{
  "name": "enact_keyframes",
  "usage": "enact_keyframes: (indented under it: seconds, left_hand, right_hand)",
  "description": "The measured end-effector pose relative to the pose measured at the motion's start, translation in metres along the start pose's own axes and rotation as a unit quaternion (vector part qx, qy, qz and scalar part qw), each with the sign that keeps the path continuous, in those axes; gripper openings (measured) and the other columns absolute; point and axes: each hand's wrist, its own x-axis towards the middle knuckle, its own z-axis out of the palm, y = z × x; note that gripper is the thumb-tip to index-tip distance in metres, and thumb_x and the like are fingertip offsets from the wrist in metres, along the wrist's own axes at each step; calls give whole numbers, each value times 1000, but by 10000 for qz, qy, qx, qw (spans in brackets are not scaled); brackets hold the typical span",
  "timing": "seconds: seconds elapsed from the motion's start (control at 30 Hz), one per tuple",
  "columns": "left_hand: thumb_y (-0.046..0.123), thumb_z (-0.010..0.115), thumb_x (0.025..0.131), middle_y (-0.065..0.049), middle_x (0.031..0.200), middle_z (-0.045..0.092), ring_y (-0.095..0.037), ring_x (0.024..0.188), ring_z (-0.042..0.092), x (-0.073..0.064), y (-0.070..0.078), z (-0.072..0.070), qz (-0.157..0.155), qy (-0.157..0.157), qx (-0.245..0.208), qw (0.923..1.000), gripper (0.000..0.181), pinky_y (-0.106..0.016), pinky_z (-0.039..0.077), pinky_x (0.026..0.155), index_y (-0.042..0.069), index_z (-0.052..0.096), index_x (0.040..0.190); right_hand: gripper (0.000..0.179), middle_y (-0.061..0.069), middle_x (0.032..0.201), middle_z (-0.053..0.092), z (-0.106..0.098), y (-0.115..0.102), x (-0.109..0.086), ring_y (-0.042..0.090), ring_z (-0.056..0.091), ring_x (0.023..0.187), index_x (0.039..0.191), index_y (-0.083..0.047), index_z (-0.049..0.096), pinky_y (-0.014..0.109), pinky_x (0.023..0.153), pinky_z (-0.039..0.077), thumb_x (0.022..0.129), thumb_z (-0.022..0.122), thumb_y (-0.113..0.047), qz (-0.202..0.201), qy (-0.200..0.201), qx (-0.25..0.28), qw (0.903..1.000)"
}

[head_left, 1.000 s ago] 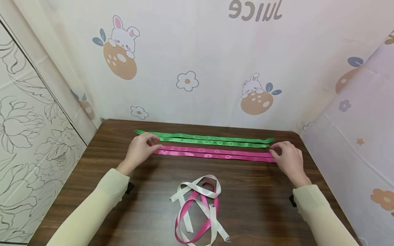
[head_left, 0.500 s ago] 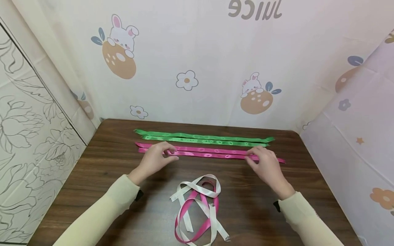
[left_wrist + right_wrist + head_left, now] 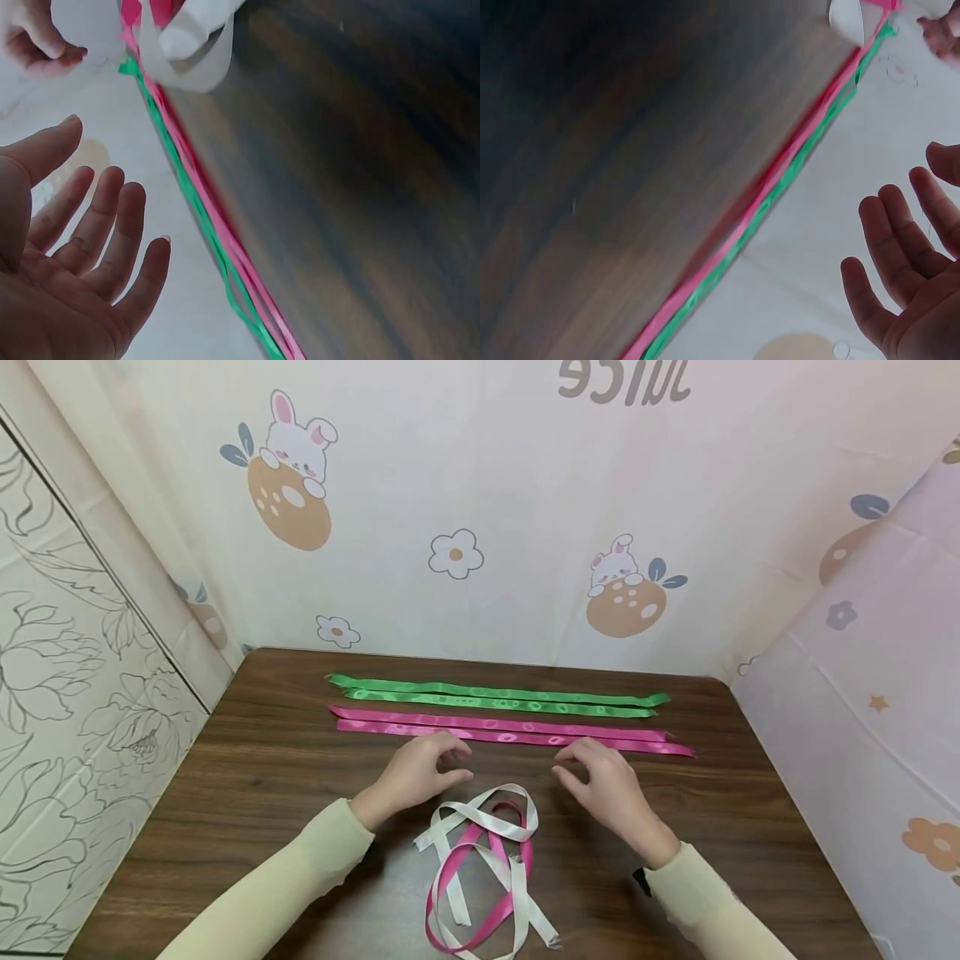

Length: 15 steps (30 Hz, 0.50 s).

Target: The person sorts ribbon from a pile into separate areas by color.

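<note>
My left hand hovers just left of the ribbon pile, fingers relaxed and nothing held. Opposite it, my right hand is held loosely bent, also holding nothing. Between and below them lies a loose tangle of white ribbon and pink ribbon. Behind the hands, two pink ribbons stretch side by side across the table. Farther back two green ribbons run parallel to them. Both wrist views show spread fingers, with the pink ribbons and green ribbons beyond.
The dark wood table ends at a curtain printed with rabbits and flowers along the back. A white panel with line-drawn flowers stands at the left, and more curtain hangs at the right.
Both hands have left the ends of the pink ribbons, moving inward and toward the near side, to the tangled pile. The pink ribbons now lie fully uncovered.
</note>
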Motion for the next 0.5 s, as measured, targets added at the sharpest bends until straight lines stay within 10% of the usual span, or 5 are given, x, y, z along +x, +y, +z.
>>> enact_keyframes:
  seconds: [0.5]
  left_hand:
    - [30, 80, 91, 1, 105, 72, -13, 90, 67, 1, 16, 26, 345, -387, 206, 9984, 25, -31, 56, 79, 14, 76, 110]
  right_hand:
    - [18, -2, 96, 70, 21, -22, -8, 16, 69, 90, 99, -16, 74, 43, 82, 57, 86, 85, -24, -193, -438, -62, 9988]
